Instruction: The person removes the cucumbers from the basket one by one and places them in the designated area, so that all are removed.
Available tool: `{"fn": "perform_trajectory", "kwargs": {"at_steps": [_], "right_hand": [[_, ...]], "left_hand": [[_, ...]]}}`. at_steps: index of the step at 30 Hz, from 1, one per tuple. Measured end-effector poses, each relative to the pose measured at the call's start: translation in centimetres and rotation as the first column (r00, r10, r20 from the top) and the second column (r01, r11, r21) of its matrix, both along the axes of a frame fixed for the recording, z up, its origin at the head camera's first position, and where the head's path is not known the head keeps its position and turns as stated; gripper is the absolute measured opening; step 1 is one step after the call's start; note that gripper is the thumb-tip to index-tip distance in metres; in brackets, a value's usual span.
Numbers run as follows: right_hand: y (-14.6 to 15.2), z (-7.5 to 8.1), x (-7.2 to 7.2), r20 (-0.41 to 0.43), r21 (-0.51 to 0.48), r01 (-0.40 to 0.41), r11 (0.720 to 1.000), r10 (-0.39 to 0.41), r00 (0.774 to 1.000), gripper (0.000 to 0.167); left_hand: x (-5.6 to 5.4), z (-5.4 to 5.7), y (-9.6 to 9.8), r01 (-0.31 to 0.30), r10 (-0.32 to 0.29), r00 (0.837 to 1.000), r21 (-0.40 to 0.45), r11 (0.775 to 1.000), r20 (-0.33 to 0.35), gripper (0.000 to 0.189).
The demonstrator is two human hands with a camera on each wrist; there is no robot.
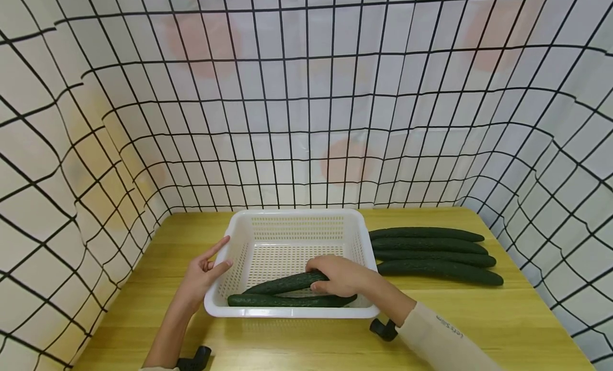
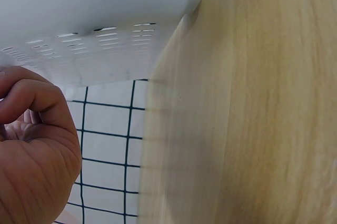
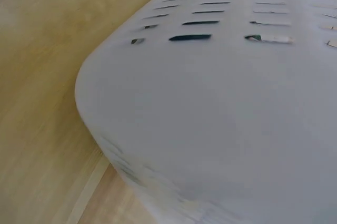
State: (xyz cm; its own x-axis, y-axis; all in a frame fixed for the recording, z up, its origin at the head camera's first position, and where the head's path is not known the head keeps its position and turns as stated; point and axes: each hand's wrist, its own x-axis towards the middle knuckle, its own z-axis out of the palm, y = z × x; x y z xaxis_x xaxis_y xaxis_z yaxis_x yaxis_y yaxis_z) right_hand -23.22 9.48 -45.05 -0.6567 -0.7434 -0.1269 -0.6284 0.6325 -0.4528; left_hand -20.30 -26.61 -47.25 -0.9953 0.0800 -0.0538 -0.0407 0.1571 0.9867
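A white plastic basket with slotted walls stands on the table. Inside, one dark green cucumber lies along the near wall. Behind it a second cucumber lies at a slant, and my right hand grips its right end, fingers curled over the top. That hand is out of sight in the right wrist view, which shows the basket's outer corner. My left hand is at the basket's left rim, thumb lapping over the edge and index finger stretched along it. Its other fingers curl beside the outer wall.
Several cucumbers lie side by side on the wooden table, right of the basket. A black wire grid backed by pale cloth encloses the back and sides. Black wrist mounts sit near both forearms.
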Motion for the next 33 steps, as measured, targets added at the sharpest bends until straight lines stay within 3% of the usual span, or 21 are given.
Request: {"fn": "perform_trajectory", "kwargs": {"at_steps": [7,14,23,33], "right_hand": [[0.0,0.1,0.0,-0.010,-0.102,0.028,0.994,-0.029,1.000,0.040],[0.4,0.3,0.0,-0.102,-0.140,0.064,0.988,-0.078,0.992,0.045],[1.7,2.0,0.3,-0.230,-0.276,0.099,0.956,-0.166,0.959,0.044],[5.2,3.6,1.1,-0.292,-0.308,0.158,0.938,-0.251,0.923,0.044]], "left_hand": [[0.0,0.1,0.0,0.003,-0.003,1.000,0.001,1.000,-0.003,0.068],[0.1,0.1,0.0,-0.007,0.007,1.000,0.000,1.000,0.005,0.068],[0.2,0.2,0.1,-0.017,0.017,1.000,-0.029,0.999,0.012,0.068],[0.2,0.2,0.1,-0.015,0.015,1.000,-0.026,1.000,0.007,0.068]]}}
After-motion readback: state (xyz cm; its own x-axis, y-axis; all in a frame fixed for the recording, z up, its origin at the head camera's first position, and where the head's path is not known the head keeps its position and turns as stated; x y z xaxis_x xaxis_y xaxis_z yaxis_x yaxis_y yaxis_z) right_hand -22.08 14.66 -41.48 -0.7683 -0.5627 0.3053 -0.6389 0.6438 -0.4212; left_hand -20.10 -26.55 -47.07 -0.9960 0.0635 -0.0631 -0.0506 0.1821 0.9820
